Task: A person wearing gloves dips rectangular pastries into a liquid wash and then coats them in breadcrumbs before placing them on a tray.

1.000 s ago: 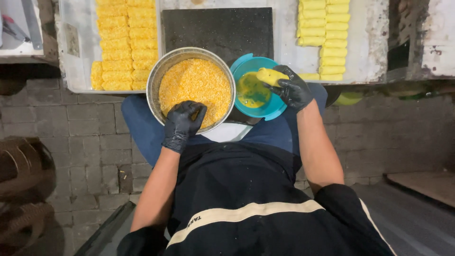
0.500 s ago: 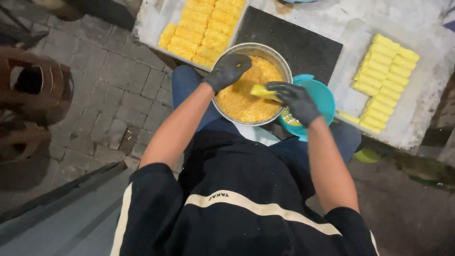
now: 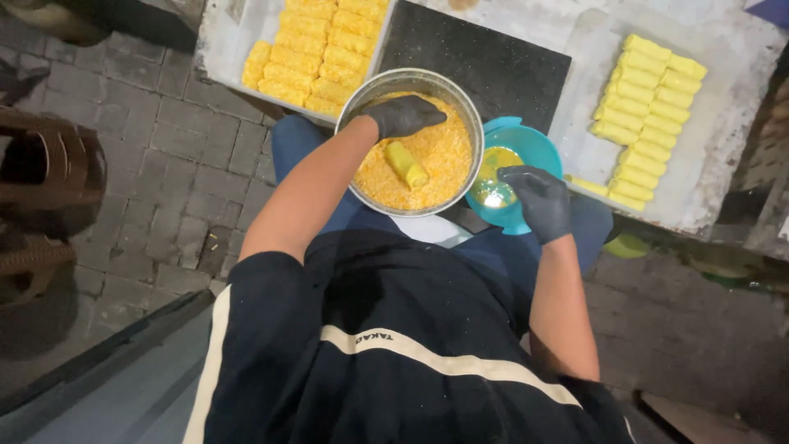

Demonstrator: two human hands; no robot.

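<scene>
- A yellow roll point(image 3: 408, 164) lies alone on the orange crumbs point(image 3: 444, 152) inside the metal bowl point(image 3: 355, 105), tilted, near the middle, so the crumbs can reach it from every side.
- The left hand point(image 3: 403, 115), in a black glove, hovers over the far side of the bowl, fingers loosely curled and gripping nothing; it sits just above the roll, well placed to push crumbs onto it.
- The right hand point(image 3: 536, 197), also gloved, rests on the near rim of the teal bowl point(image 3: 538, 144), fingers bent over the edge and holding no roll; whether it clasps the rim I cannot tell.
- The teal bowl holds a yellow liquid point(image 3: 497, 168) and touches the metal bowl, which keeps the wet dip and the dry coating side by side on the lap.
- On the tabletop point(image 3: 723, 99), pale plain rolls point(image 3: 645, 86) lie in rows at the right, on the wet hand's side.
- Crumb-coated rolls point(image 3: 316, 49) lie in rows at the left, on the dry hand's side.
- A dark slab point(image 3: 485, 57) lies between the two batches.
</scene>
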